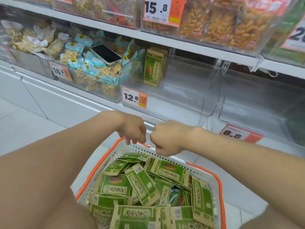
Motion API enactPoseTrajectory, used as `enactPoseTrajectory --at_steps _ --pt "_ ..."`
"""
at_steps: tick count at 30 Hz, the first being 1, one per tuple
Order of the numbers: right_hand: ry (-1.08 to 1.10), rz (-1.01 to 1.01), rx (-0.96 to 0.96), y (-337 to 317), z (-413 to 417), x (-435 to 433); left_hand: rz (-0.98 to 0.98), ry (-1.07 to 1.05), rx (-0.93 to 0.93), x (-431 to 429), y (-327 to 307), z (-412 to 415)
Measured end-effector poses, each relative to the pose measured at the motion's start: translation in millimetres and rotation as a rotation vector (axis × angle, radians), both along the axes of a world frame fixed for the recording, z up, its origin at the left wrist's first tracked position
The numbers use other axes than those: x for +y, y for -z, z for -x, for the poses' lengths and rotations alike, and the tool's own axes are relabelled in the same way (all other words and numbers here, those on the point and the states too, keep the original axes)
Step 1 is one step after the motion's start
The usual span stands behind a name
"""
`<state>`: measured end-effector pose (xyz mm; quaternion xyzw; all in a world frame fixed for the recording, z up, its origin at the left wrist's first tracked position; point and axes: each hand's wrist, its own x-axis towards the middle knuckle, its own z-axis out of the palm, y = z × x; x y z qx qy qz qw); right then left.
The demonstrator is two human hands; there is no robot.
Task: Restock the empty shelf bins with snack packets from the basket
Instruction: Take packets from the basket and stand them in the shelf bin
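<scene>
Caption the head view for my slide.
Left hand and right hand at the basket of green snack packets, shelf bin nearly empty.

Shop aisle: price tags (pixel 135 97) on clear shelf bins (pixel 173 90), packaged snacks, shopping basket (pixel 204 175).

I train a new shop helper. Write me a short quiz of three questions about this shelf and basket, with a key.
1. True or false: the phone lies in the bin above the 12.8 tag.
2. The upright green packets stand at that bin's: A) left end; B) right end; C) middle.
3. Fill in: the white basket has ___ edging.
Key: 1 false, it lies in the 16.5 bin; 2 A; 3 orange.
</scene>
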<state>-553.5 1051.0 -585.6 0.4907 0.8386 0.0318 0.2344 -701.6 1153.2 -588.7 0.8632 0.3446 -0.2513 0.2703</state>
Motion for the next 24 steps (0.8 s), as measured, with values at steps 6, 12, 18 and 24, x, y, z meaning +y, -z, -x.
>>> enactPoseTrajectory --at_steps 6,12,18,24 --pt "-0.044 0.231 -0.15 75.8 15.6 -43.8 -0.188 0.196 0.181 -44.4 21.1 -16.5" --pt "0.055 0.382 0.181 136.9 46.5 -78.9 -0.244 0.38 0.344 -69.6 45.8 -20.2" --pt "0.203 0.485 0.238 163.7 57.9 -84.0 -0.324 0.49 0.43 -67.2 46.9 -18.2" --pt "0.338 0.564 0.3 177.7 59.9 -83.7 -0.293 0.332 0.358 -60.2 45.9 -16.2"
